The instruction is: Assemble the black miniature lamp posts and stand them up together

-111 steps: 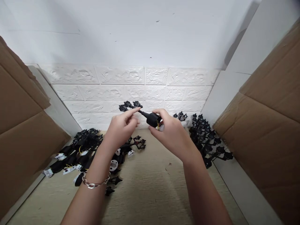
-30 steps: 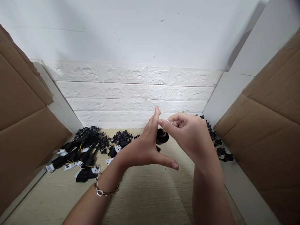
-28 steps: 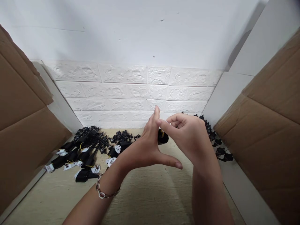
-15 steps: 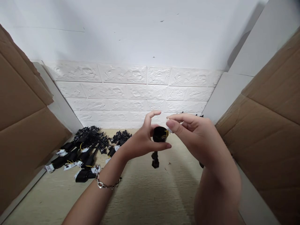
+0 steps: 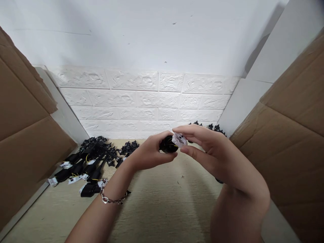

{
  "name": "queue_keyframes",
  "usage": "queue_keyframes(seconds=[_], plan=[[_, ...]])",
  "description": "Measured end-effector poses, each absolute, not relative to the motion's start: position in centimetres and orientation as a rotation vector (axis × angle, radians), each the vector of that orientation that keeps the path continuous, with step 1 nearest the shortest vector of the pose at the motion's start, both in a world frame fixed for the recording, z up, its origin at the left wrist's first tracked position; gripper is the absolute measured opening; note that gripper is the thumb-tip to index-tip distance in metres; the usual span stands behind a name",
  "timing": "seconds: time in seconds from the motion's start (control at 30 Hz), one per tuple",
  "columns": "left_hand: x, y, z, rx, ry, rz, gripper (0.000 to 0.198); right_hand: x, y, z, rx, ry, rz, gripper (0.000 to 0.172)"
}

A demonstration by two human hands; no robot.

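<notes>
My left hand (image 5: 149,153) is wrapped round a black hollow housing (image 5: 167,145) whose round mouth faces right. Thin yellow wires show inside that mouth. Between the thumb and fingers of my right hand (image 5: 202,145) is a white round plastic cap (image 5: 179,139) with small dark slots. The cap is tilted and sits right at the mouth of the housing; whether the two touch I cannot make out. The housing's narrow end is hidden by my left hand.
Several black housings (image 5: 87,190) with white caps and yellow wires lie piled at the left. More black parts (image 5: 217,129) stand at the back right, partly behind my right hand. Cardboard (image 5: 286,135) lines both sides, and a white brick-patterned wall (image 5: 149,99) rises behind.
My right hand has turned the white cap to show its slotted face and brought it up to the housing. My left fingers have closed more around the housing, whose hanging end is now out of sight.
</notes>
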State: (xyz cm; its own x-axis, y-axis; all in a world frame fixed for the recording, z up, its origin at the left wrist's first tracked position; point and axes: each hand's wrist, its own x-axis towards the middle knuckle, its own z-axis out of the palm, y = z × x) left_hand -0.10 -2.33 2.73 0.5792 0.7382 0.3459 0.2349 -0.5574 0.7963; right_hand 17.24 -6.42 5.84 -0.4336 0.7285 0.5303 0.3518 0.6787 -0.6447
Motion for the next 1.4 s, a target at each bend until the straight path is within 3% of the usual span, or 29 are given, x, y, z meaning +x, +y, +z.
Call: queue_keyframes(seconds=[0.57,1.0,1.4], plan=[[-0.8,-3.1,3.3,2.191,1.052,1.035,0.018,15.1,-6.0,5.8,-0.885,-2.109,0.388,0.036],[-2.1,-3.6,4.6,2.352,1.164,1.094,0.027,14.3,-3.3,4.6,-0.823,-1.920,0.714,0.043],[-2.6,-2.3,3.8,2.268,1.316,0.949,0.018,13.0,-1.1,3.2,-0.971,-1.828,0.860,0.032]])
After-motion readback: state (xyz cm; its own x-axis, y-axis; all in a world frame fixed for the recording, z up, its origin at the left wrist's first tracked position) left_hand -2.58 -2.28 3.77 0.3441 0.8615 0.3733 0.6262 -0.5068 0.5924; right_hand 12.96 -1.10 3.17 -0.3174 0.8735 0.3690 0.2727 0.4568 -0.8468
